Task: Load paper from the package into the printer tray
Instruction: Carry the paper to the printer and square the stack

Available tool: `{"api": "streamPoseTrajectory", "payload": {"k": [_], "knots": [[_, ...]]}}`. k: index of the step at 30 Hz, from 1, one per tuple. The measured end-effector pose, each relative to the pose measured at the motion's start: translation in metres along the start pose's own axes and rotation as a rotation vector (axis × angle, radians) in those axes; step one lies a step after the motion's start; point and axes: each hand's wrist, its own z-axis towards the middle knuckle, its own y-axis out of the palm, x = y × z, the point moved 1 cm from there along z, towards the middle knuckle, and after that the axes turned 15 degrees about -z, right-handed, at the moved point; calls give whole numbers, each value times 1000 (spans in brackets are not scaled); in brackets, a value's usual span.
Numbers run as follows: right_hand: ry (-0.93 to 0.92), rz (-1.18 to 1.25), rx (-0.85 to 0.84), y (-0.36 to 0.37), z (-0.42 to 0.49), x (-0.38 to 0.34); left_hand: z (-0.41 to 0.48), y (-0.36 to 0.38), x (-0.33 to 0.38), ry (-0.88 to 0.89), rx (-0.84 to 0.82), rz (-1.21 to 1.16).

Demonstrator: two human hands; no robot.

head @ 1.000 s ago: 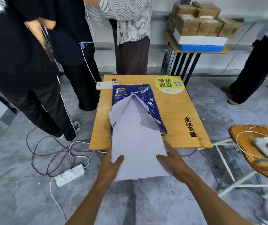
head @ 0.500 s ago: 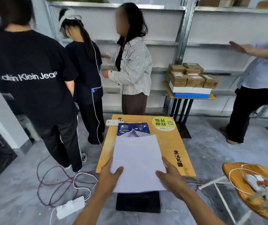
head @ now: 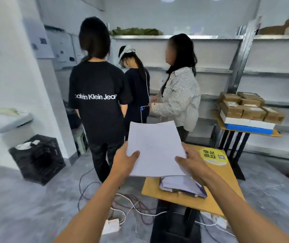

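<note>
White paper stack (head: 155, 148) is gripped by both hands, left hand (head: 125, 161) at eight o'clock, right hand (head: 192, 163) at four; it must next reach the printer tray, not identifiable here.

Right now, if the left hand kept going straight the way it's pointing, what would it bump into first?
Probably the person in the black T-shirt. The left hand, gripping the paper stack, points forward and slightly up toward that back. Depth is hard to judge, but nothing shows between them.

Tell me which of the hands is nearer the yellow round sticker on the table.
Right. The right hand grips the paper stack beside the yellow sticker, while the left hand holds the stack's opposite edge, off the table.
</note>
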Motion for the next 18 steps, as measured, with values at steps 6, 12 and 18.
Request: {"api": "streamPoseTrajectory", "payload": {"k": [6, 12, 18], "knots": [[-116, -16, -231, 164, 45, -77, -27, -171, 10, -12, 310, 75], [-236, 4, -579, 349, 48, -162, -96, -340, 22, -18, 643, 172], [-396, 74, -960, 517, 25, -243, -182, -453, 38, -20, 1024, 277]]}}
